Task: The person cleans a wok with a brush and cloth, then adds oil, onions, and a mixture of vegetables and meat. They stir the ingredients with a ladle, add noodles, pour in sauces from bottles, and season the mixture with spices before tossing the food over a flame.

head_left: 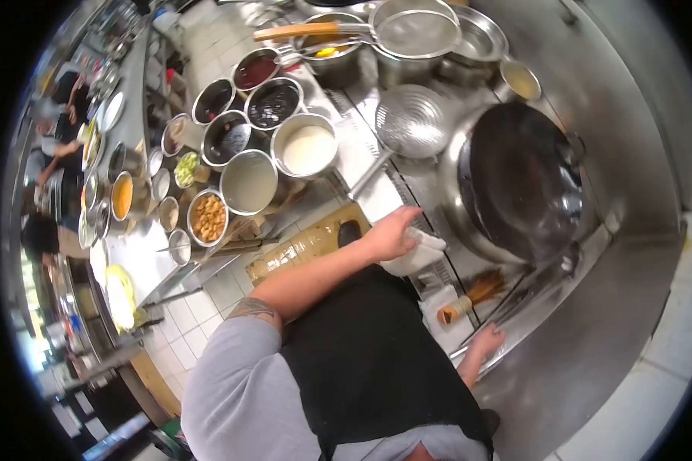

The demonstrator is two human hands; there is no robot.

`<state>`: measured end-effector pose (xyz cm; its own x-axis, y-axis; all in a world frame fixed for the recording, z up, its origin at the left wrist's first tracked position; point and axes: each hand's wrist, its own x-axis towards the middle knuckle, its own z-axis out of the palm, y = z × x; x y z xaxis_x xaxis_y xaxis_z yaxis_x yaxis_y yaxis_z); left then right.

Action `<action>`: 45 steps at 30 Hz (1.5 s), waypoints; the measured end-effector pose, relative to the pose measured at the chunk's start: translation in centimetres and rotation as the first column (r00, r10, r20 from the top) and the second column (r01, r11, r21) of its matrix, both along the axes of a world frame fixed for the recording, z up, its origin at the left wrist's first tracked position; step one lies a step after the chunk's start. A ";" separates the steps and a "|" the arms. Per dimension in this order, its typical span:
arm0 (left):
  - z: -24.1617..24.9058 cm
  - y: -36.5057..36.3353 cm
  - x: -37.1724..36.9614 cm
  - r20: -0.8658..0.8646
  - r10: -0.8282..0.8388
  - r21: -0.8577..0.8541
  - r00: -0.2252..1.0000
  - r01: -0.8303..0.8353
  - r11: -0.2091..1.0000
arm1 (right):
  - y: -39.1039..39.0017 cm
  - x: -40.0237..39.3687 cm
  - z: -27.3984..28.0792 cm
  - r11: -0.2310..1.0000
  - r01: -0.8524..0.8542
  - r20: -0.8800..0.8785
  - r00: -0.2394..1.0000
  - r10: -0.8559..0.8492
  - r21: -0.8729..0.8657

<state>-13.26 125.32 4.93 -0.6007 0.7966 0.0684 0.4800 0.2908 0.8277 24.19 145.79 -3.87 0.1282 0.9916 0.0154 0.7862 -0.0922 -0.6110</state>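
Observation:
My left hand (394,234) is closed on a folded white cloth (419,257) at the front edge of the stove. My right hand (484,344), lower right, is closed around a long thin metal handle, which appears to belong to a ladle (570,260) lying along the metal ledge. Beyond both hands a large dark wok (523,184) sits tilted on the burner ring, its inside dark and shiny. Between the hands lies a bamboo wok brush (473,298) with brown bristles. A perforated skimmer (412,121) rests on the stove to the left of the wok.
Several steel pots of dark sauce (275,104) and pale liquid (249,182) stand at upper left, near a container of brown chunks (208,218). A wood-handled strainer (415,29) lies across pots at the back. Co-workers (50,165) stand beyond the left counter. Steel wall (630,115) bounds the right.

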 end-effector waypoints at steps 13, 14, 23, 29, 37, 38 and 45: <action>8.4 -14.2 -46.2 0.620 0.626 0.418 0.473 -0.874 0.247 | -8.9 -24.6 24.1 0.803 -0.563 -0.808 0.557 0.192 -0.197; 7.4 -14.6 -48.8 0.612 0.624 0.413 0.487 -0.869 0.273 | -9.2 -27.5 25.2 0.739 -0.641 -0.828 0.516 0.217 -0.206; 6.4 -14.1 -42.5 0.703 0.445 0.422 0.554 -0.830 0.365 | -10.1 -55.3 33.9 0.228 -0.897 -0.702 0.438 0.561 -0.378; 6.9 -14.5 -38.8 0.820 0.270 0.395 0.505 -0.839 0.374 | -11.6 -67.0 35.7 0.066 -0.855 -0.374 0.293 0.880 -0.515; 7.3 -15.9 -37.0 0.789 0.275 0.380 0.550 -0.788 0.485 | -12.8 -69.4 37.9 0.129 -0.793 -0.170 0.282 0.944 -0.596; 7.2 -15.9 -37.0 0.786 0.279 0.374 0.552 -0.784 0.496 | -12.7 -69.7 37.7 0.128 -0.790 -0.166 0.279 0.946 -0.599; 9.7 -22.1 -35.8 0.512 0.564 0.305 0.648 -0.751 0.585 | -13.4 -72.0 35.1 0.023 -0.756 -0.161 0.169 0.972 -0.654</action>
